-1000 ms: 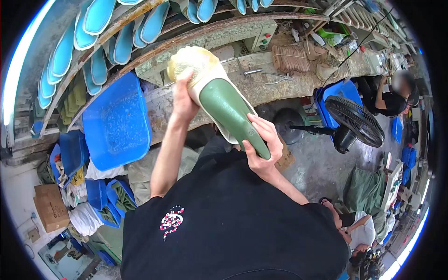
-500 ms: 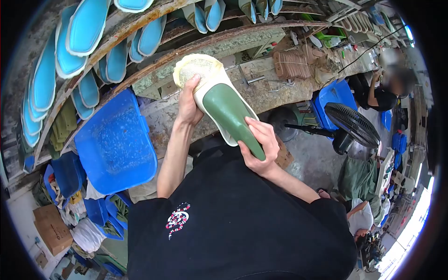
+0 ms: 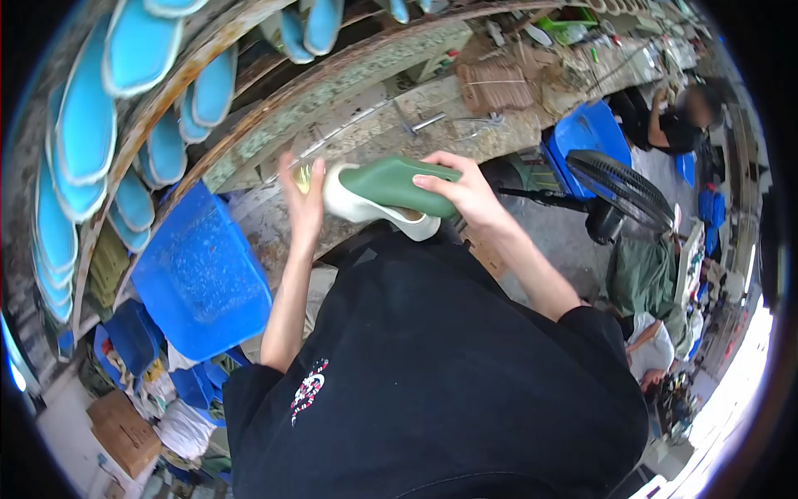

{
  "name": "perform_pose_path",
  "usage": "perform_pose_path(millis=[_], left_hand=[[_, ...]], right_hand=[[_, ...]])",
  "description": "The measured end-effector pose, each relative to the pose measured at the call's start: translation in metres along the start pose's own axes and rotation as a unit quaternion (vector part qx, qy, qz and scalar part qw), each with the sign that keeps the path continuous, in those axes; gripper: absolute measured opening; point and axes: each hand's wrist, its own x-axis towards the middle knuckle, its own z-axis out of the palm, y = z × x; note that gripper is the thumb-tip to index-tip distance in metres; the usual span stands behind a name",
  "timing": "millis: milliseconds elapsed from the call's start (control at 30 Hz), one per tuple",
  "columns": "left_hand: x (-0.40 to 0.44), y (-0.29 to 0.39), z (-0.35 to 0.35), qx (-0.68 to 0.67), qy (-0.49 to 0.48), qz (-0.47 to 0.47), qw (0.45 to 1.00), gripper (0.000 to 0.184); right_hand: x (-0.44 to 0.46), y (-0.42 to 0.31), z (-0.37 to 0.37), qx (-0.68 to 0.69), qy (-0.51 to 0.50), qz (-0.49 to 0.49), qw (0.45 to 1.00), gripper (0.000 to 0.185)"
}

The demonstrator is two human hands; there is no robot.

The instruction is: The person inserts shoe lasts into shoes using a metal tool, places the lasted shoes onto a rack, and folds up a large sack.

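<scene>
A green shoe last (image 3: 386, 185) lies across the front of my chest with a white shoe upper (image 3: 353, 206) around its front part. The upper's rear edge hangs loose below the last. My right hand (image 3: 461, 187) grips the heel end of the last, thumb on the near side. At the toe end is my left hand (image 3: 304, 195), its thumb and fingers on either side of a yellowish part of the toe. Its fingertips are slightly blurred, and the hand hides most of the toe.
Behind the hands runs a worn workbench (image 3: 366, 133) with a hammer (image 3: 420, 123), pincers (image 3: 482, 123) and a tied brown stack (image 3: 496, 83). Blue-lined uppers (image 3: 87, 133) fill the racks at left. A blue bin (image 3: 199, 274) stands left, a black fan (image 3: 619, 191) right; a person (image 3: 673, 125) sits beyond.
The last and upper have come down and turned from slanting to nearly level, showing their side. My left hand has dropped lower and left; my right hand has risen at the heel end.
</scene>
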Motion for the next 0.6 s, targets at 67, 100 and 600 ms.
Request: perform_pose_path(millis=[67, 100, 600], left_hand=[[0.006, 0.005, -0.003, 0.115, -0.077, 0.222, 0.965, 0.066], [0.008, 0.022, -0.007, 0.161, -0.194, 0.285, 0.925, 0.069], [-0.029, -0.061, 0.03, -0.025, -0.429, -0.108, 0.897, 0.063]], right_hand=[[0.019, 0.004, -0.024, -0.083, -0.073, 0.028, 0.993, 0.026], [0.027, 0.008, -0.028, -0.148, -0.098, 0.034, 0.984, 0.027], [0.048, 0.079, -0.039, -0.111, -0.137, 0.096, 0.98, 0.05]])
